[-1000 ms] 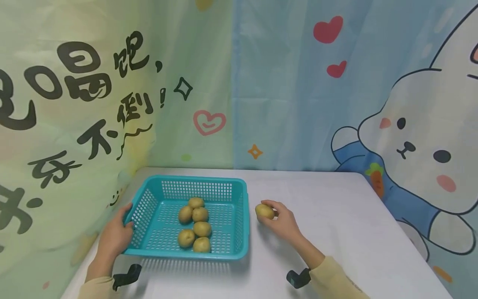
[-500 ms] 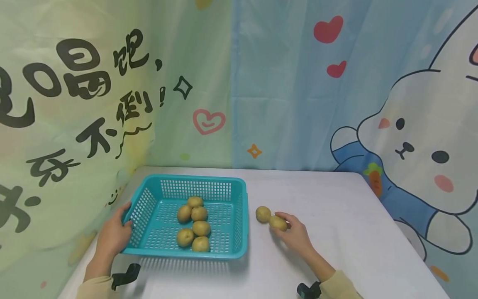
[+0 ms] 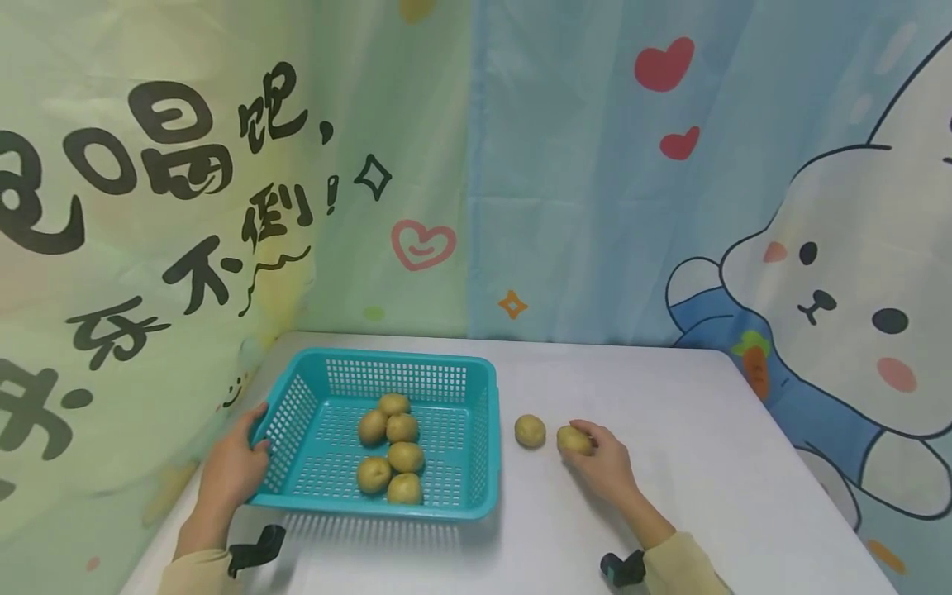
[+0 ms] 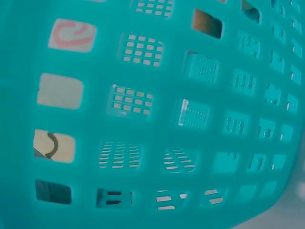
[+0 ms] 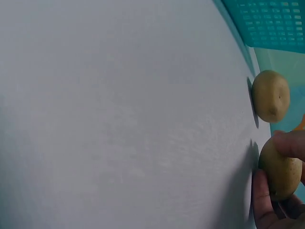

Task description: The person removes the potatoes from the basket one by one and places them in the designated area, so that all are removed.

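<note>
My left hand (image 3: 232, 471) grips the left rim of a turquoise perforated basket (image 3: 485, 463), which holds several potatoes (image 3: 374, 474). In the left wrist view only the basket's slotted wall (image 4: 171, 133) shows, very close. To the right of the basket, a single potato (image 3: 530, 431) lies on the white table. My right hand (image 3: 608, 463) holds another potato (image 3: 574, 440) between thumb and fingers, a short gap to the right of the loose one. The right wrist view shows this held potato (image 5: 280, 169) low by the tabletop, with the loose potato (image 5: 270, 95) beyond it.
The white table (image 3: 669, 397) extends to the right and in front of the basket. Printed curtains (image 3: 565, 207) hang behind and at the left side. Dark camera mounts (image 3: 256, 549) sit at both wrists.
One potato, in my right hand a second ago, now lies beside the basket. My right hand has moved right with another potato. My left hand stays on the basket.
</note>
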Demonstrator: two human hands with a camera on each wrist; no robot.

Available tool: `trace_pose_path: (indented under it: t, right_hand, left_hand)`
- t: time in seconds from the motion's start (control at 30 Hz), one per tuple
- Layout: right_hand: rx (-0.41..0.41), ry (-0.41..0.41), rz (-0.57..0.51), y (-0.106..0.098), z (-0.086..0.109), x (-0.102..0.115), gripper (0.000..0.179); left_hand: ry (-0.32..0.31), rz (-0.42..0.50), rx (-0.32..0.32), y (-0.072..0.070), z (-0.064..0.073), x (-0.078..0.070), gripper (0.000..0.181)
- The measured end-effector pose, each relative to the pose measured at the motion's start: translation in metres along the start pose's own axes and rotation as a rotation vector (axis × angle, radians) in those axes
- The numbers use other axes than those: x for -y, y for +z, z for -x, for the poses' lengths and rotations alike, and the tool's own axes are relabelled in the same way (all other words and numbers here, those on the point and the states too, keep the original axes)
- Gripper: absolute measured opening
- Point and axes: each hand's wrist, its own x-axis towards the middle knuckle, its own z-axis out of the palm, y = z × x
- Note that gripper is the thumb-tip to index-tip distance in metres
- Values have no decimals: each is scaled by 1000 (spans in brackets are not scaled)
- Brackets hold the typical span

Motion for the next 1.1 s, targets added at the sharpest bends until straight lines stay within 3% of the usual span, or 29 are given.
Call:
trace_pose_path:
  t: [0.83, 1.1]
  right_hand:
    - [22, 34, 53, -3, -7, 2, 62]
    - [20, 147, -12, -18, 1, 1, 66]
  left_hand:
    - [-5, 11, -7, 2, -1, 1, 58]
    - [8, 5, -13, 2, -1, 3, 58]
